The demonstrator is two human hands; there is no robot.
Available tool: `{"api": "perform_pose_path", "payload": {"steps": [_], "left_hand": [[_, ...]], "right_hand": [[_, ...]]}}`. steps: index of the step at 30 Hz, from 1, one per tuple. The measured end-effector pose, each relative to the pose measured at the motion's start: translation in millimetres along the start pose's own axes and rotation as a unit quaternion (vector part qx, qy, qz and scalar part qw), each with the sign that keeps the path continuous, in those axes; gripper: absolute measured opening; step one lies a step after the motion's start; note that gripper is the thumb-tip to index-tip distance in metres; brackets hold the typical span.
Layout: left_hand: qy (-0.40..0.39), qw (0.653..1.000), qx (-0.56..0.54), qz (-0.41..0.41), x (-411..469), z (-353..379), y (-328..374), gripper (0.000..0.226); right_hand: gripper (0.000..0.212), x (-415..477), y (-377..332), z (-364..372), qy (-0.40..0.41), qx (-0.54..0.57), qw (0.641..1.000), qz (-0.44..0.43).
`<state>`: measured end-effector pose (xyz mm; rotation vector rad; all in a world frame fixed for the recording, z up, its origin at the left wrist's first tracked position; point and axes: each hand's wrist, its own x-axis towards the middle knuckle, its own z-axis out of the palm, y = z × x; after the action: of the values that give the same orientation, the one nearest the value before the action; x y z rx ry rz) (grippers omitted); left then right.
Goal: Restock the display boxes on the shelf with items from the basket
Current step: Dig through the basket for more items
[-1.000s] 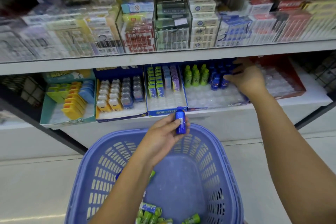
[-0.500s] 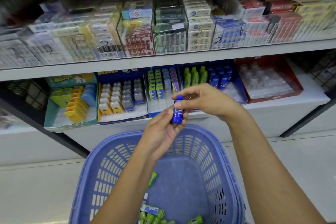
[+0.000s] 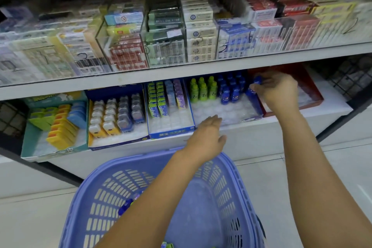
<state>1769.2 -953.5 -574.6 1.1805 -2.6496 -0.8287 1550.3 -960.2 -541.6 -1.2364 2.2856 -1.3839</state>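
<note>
- Far left, lower white shelf [image 3: 251, 133]: a teal cardboard display box [image 3: 50, 154] with yellow, green and blue plastic pieces standing in rows.
- Just to its right: a blue-and-yellow cardboard display box [image 3: 118, 143] with four rows of small clear-capped items.
- Near, left of centre: a lavender-blue perforated plastic basket [image 3: 112, 187]. A small blue item [image 3: 125, 206] lies by its left wall, partly behind the left forearm. Green-wrapped items [image 3: 167, 244] show at the lower frame edge.
- Centre, on the shelf: a narrow blue cardboard display box [image 3: 173, 134] with green, pale blue and purple packs filling its far half.
- Centre: the left hand [image 3: 207, 137] is over the basket's far rim, near the shelf's front edge. Its fingers are straight and together, and it holds nothing.
- Right of centre: a blue cardboard display box with a clear blister tray [image 3: 221, 110]. Small green bottles [image 3: 203, 88] stand at its far left, small blue bottles [image 3: 231, 88] at its far right. The near pockets are unfilled.
- The right hand [image 3: 275, 90] reaches under the upper shelf. Fingers and thumb pinch one small blue plastic bottle [image 3: 257, 80] just beside the blue group, at the box's right wall.
- Far right: a red cardboard display box [image 3: 311, 88], partly hidden by the right hand.
- Above, across the whole width: an upper white shelf [image 3: 181, 74] of stacked packets behind a clear panel.
</note>
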Motion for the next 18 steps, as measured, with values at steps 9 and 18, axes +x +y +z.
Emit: {"api": "perform_pose_path", "payload": {"steps": [9, 18], "left_hand": [[0.002, 0.997, 0.067, 0.036, 1.6, 10.8, -10.4, 0.065], [-0.001, 0.997, 0.074, 0.039, 4.7, 15.2, -14.1, 0.066]], "right_hand": [[0.031, 21.1, 15.8, 21.7, -0.079, -0.105, 0.991, -0.035], [0.035, 34.4, 4.3, 25.6, -0.123, -0.275, 0.953, -0.02]]}}
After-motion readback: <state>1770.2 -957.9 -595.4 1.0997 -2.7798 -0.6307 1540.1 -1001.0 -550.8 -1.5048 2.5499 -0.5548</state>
